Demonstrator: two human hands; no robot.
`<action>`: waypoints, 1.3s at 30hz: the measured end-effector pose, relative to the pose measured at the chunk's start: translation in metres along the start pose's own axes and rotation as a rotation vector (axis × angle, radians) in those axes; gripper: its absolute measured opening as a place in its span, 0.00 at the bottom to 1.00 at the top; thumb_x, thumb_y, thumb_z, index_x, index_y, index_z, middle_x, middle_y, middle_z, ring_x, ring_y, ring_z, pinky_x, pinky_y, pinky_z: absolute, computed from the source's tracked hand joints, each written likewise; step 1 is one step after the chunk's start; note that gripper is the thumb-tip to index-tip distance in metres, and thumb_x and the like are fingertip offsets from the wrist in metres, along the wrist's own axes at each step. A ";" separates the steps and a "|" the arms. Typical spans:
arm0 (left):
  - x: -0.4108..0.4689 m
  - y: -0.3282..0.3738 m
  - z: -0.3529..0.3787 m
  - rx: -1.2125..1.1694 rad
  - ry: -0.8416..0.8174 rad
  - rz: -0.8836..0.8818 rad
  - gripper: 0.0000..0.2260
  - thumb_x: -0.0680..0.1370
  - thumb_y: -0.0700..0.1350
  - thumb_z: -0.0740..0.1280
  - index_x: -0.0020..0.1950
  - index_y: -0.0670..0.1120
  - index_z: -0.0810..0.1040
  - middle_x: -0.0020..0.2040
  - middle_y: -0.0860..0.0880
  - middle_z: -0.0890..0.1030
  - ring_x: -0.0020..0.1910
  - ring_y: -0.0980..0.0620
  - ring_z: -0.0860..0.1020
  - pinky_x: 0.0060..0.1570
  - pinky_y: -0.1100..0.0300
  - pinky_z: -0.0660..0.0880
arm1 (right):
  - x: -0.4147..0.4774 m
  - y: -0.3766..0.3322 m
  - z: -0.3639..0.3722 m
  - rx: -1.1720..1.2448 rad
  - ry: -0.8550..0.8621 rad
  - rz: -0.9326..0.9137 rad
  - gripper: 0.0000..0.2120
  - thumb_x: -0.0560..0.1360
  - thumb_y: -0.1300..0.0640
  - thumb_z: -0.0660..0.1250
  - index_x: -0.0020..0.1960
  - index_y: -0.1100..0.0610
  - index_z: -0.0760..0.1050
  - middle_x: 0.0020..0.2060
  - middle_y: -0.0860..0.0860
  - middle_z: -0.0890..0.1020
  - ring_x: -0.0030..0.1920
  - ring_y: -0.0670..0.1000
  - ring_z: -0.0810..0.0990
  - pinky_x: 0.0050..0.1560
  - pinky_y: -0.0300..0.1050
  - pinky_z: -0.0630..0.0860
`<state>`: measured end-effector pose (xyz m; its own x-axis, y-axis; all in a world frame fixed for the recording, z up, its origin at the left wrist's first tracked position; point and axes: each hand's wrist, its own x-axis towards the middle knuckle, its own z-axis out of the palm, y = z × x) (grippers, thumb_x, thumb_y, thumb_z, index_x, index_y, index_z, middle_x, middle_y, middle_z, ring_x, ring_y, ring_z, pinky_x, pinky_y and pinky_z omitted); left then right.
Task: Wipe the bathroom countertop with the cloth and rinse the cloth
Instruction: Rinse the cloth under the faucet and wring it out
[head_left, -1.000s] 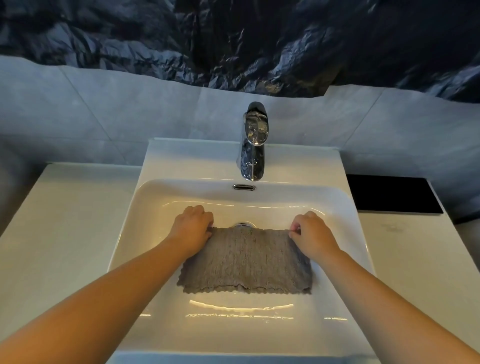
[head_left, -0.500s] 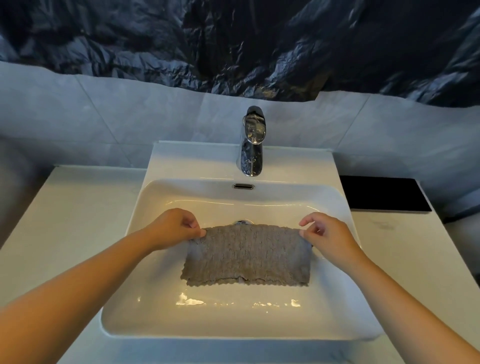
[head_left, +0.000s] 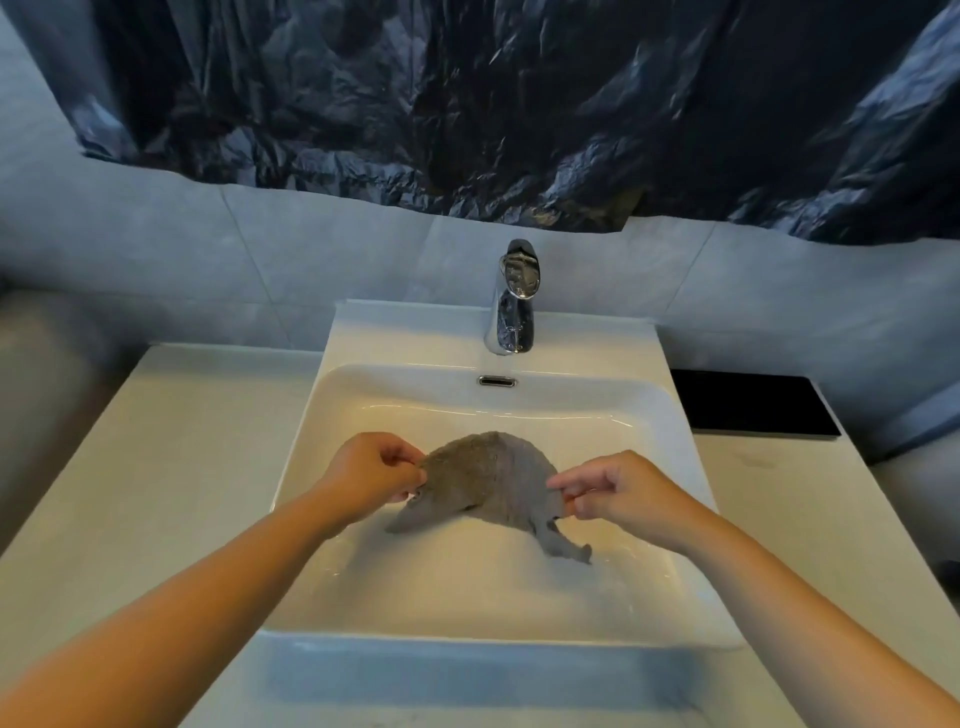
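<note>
**Cloth bunches up over the basin as hands draw together**

A person's left hand (head_left: 371, 480) and right hand (head_left: 618, 491) each pinch an edge of the grey cloth (head_left: 493, 478) between thumb and curled fingers, holding it over the white basin (head_left: 670, 415), in front of the chrome faucet (head_left: 514, 301). A second ago the cloth hung stretched flat between the two hands. Now the hands are closer together and the cloth bows up into a rounded hump, its loose corners trailing down toward the basin floor; whether they touch it cannot be told. No stream of water shows at the faucet. The move reads as gathering or folding the cloth, likely ahead of wringing or rinsing it, so the rinse step appears to be the one in hand. The pale countertop (head_left: 182, 441) lies to either side, with a flat black panel (head_left: 748, 402) at the far right.
</note>
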<state>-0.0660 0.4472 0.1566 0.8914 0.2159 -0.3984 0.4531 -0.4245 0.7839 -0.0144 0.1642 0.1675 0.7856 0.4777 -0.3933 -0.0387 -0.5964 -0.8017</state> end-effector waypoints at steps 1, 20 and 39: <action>-0.002 -0.004 0.003 -0.001 0.019 -0.011 0.02 0.72 0.38 0.71 0.43 0.44 0.82 0.38 0.44 0.83 0.36 0.51 0.80 0.35 0.65 0.77 | 0.001 -0.001 0.005 -0.050 0.004 -0.010 0.16 0.72 0.69 0.67 0.52 0.52 0.83 0.43 0.49 0.85 0.43 0.44 0.83 0.49 0.36 0.78; -0.013 -0.012 0.029 -0.319 -0.032 -0.056 0.05 0.70 0.35 0.74 0.43 0.43 0.82 0.37 0.46 0.84 0.35 0.52 0.81 0.36 0.65 0.77 | 0.034 -0.029 0.050 -0.171 0.050 -0.277 0.03 0.69 0.56 0.74 0.39 0.48 0.83 0.40 0.45 0.80 0.42 0.43 0.78 0.41 0.34 0.72; -0.014 0.010 0.014 0.046 -0.121 0.219 0.05 0.69 0.37 0.73 0.39 0.48 0.85 0.35 0.52 0.84 0.36 0.55 0.81 0.40 0.63 0.79 | 0.053 -0.031 0.046 -0.483 -0.076 -0.296 0.11 0.72 0.54 0.71 0.54 0.46 0.78 0.50 0.41 0.73 0.49 0.44 0.74 0.47 0.39 0.71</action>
<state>-0.0737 0.4272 0.1636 0.9605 0.0085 -0.2781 0.2465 -0.4896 0.8364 -0.0005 0.2377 0.1508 0.6726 0.7036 -0.2294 0.4766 -0.6489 -0.5931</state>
